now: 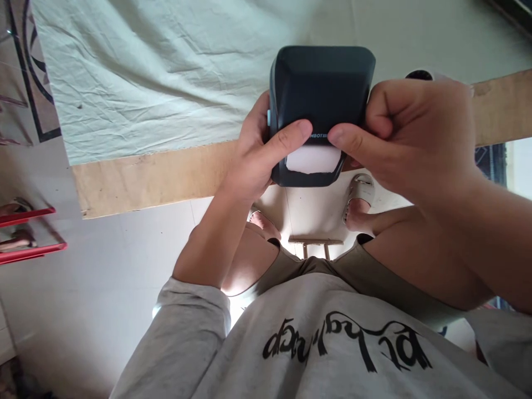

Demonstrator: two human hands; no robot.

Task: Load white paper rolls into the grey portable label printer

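A dark, boxy label printer (324, 88) is held up in front of me, over the table's near edge. Its lettering is partly covered by my thumbs; "MBOT" can be read. White paper (313, 159) shows in the opening at its lower end. My left hand (266, 147) wraps the printer's left side, the thumb lying on its front face and the other fingers hidden behind. On the opposite side my right hand (419, 130) grips it, with the thumb pressed on the front and the index finger curled against the edge.
A pale green cloth (158, 72) covers the table, whose wooden edge (166, 180) is bare. Partly hidden behind my right hand is a white object with a dark round top (419, 74). Red-edged shelves (33, 252) with footwear stand at left. A small stool (316, 242) shows below.
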